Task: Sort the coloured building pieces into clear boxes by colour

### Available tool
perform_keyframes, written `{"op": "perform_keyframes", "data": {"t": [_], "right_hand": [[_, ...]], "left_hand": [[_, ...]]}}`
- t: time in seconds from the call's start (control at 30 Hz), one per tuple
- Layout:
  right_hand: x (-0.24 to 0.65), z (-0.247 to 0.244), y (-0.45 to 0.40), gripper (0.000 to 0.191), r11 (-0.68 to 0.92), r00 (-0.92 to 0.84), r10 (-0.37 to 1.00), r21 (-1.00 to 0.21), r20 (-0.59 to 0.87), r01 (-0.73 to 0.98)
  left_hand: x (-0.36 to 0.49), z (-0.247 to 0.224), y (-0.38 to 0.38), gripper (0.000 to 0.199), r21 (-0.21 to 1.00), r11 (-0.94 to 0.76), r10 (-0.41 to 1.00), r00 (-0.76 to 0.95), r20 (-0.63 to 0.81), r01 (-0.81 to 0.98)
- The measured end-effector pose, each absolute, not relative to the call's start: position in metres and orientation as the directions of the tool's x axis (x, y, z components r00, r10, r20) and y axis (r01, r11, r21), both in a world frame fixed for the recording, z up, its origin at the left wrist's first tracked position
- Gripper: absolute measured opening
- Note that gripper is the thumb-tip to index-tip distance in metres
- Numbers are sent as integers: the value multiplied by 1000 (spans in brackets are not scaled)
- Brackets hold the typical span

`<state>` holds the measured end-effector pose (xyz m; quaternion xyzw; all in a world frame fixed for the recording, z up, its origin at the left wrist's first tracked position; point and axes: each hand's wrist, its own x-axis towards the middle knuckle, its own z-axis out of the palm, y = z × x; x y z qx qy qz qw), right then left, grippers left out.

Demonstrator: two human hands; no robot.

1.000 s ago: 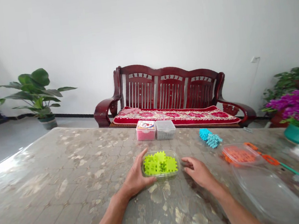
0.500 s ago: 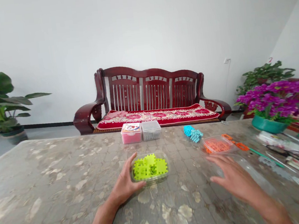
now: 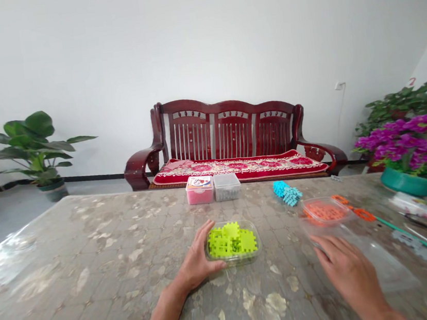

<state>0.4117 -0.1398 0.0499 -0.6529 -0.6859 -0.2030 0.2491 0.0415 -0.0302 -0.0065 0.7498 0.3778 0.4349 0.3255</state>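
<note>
A clear plastic tub (image 3: 235,262) filled with lime-green notched pieces (image 3: 231,240) stands on the table. Around its left side curves my left hand (image 3: 200,255), thumb at the near edge and fingers at the far left. My right hand (image 3: 346,263) is over clear plastic sheeting (image 3: 390,265), just in front of a clear tub of orange pieces (image 3: 325,211). Its fingers point forward, and whether they grip the plastic is too blurred to tell.
Behind stand a pink-filled box (image 3: 200,191) and a clear box (image 3: 228,187). Blue pieces (image 3: 287,193) lie back right. Orange rings (image 3: 364,214), a green stick (image 3: 405,232) and a purple-flowered pot (image 3: 411,182) are at the right.
The view has turned left, shifting the scene rightward. My right hand has drawn slightly nearer, onto the clear plastic, with its fingers closer together. My left hand stays at the green pieces' tub.
</note>
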Motion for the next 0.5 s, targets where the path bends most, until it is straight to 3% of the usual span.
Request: {"op": "perform_keyframes", "data": {"t": [0.13, 0.27, 0.5], "right_hand": [[363, 66, -125, 29, 185, -42, 749, -147, 662, 972], [304, 74, -107, 28, 317, -113, 770, -223, 628, 922], [232, 68, -91, 28, 410, -230, 823, -263, 520, 873]], "left_hand": [[42, -5, -30, 109, 809, -512, 844, 343, 412, 288], [42, -4, -31, 107, 826, -491, 852, 348, 390, 277], [39, 0, -36, 68, 862, -448, 869, 342, 358, 236]]}}
